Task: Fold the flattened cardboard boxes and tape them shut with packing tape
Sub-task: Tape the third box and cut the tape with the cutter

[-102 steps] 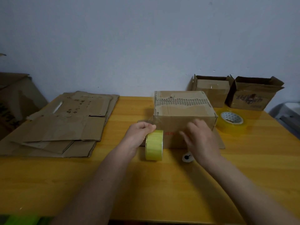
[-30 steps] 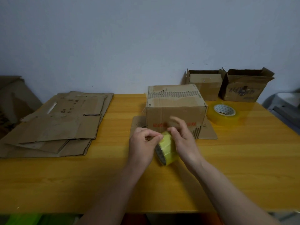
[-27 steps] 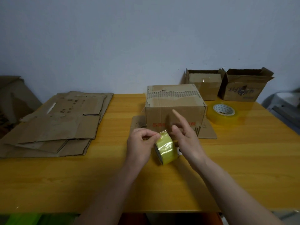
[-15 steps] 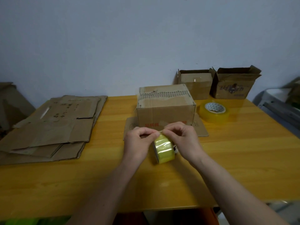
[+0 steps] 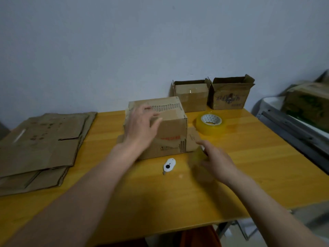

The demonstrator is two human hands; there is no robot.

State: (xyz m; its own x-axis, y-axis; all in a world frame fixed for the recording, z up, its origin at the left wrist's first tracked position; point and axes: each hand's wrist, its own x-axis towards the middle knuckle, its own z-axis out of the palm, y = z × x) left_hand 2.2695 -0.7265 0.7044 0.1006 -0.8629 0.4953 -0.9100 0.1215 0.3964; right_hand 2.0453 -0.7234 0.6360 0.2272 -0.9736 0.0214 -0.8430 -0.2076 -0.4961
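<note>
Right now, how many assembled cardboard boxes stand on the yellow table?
3. The middle box, at the left hand; the back left box and the back right box, both open, by the wall. Another carton sits off the table, far right.

Tabletop [image 5: 249, 157]: you have yellow-orange wood, set against a pale wall.
Left side: flattened cardboard boxes [image 5: 41, 145] lie stacked.
Middle: your folded cardboard box [image 5: 170, 132] sits on a flat cardboard sheet [image 5: 193, 139].
In front: a small white box cutter [image 5: 169, 165].
Right: a yellow packing tape roll [image 5: 211, 124] lies flat.
Back: two open cardboard boxes [image 5: 211, 97] stand side by side.
</note>
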